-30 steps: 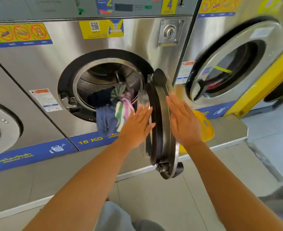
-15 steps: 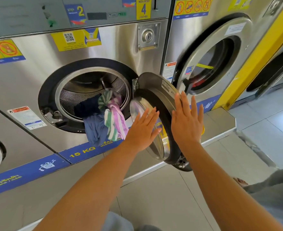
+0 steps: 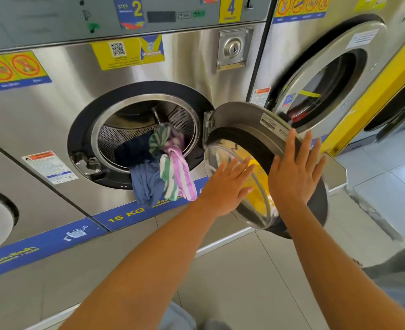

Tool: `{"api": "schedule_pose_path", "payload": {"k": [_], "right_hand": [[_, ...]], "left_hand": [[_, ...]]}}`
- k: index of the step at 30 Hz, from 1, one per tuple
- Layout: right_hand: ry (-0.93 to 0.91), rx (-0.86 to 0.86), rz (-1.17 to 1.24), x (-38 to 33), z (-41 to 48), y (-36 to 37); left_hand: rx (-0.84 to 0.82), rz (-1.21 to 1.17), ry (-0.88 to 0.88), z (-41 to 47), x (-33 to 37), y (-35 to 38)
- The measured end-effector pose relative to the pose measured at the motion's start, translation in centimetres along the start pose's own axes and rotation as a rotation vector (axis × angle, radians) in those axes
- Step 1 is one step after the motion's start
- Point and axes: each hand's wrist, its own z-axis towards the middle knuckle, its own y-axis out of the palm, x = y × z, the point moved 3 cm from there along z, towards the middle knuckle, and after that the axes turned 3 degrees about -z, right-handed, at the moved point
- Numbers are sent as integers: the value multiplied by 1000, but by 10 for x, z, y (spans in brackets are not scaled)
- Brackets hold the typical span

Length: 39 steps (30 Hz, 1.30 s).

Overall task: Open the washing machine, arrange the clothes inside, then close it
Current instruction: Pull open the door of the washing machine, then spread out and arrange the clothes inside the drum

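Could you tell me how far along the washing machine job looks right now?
Opened: the door stands swung out. In hand: the left hand and right hand lie flat on it. Left: the clothes hang over the drum's rim; tuck in, then close.
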Motion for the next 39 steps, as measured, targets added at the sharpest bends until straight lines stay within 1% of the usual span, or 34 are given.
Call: {"api": "schedule_pose_path", "payload": {"k": [2, 3, 7, 9, 12, 14, 18, 21, 25, 29, 35, 39], "right_hand": [[21, 5, 7, -13, -5, 1], [0, 6, 2, -22, -9, 2], [-191, -6, 31, -75, -26, 13], [-254, -46, 63, -105, -37, 25], [-316, -128, 109, -145, -57, 53], [-335, -219, 131, -166, -70, 76], [-406, -431, 112, -197, -88, 128], [-473, -533, 118, -215, -90, 167], [-552, -628, 101, -238, -79, 222], [-641, -668, 82, -257, -55, 271], [-835, -635, 33, -282, -17, 332], [-975, -562, 7, -286, -1, 363]], "left_hand": [[37, -35, -21, -10, -12, 1], [48, -65, -52, -17, -21, 2], [13, -111, -225, -48, -76, 13], [-14, -118, -324, -65, -108, 20], [-35, -91, -456, -90, -152, 34], [-59, -80, -514, -104, -177, 44], [-77, -130, -634, -125, -221, 68], [-113, -137, -701, -130, -246, 88], [-131, -106, -745, -123, -276, 111], [-128, -8, -754, -105, -305, 129], [-158, 137, -754, -63, -348, 159], [-153, 215, -739, -43, -370, 172]]}}
